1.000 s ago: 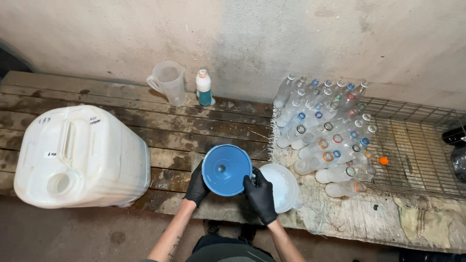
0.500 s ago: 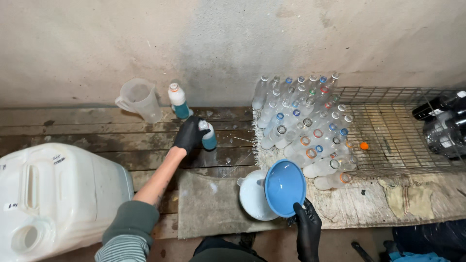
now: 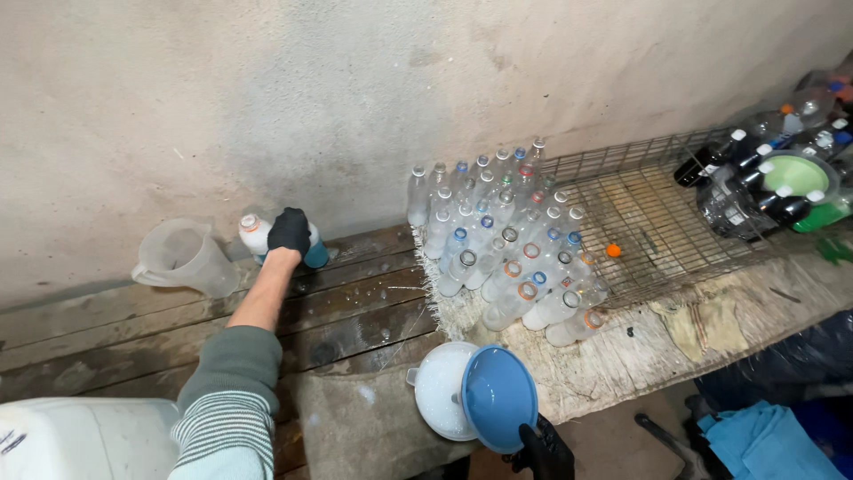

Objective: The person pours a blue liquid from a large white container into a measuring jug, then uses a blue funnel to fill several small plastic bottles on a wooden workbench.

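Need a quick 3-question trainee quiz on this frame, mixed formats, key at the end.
1. True or false: the left hand grips a bottle standing by the wall.
2. What does the right hand hold? A) blue funnel B) clear jug C) wire rack
3. Fill in: the funnel leans against a round white ____.

Key:
1. True
2. A
3. Lid. It lies on the bench edge, in front of the cluster of empty clear bottles.
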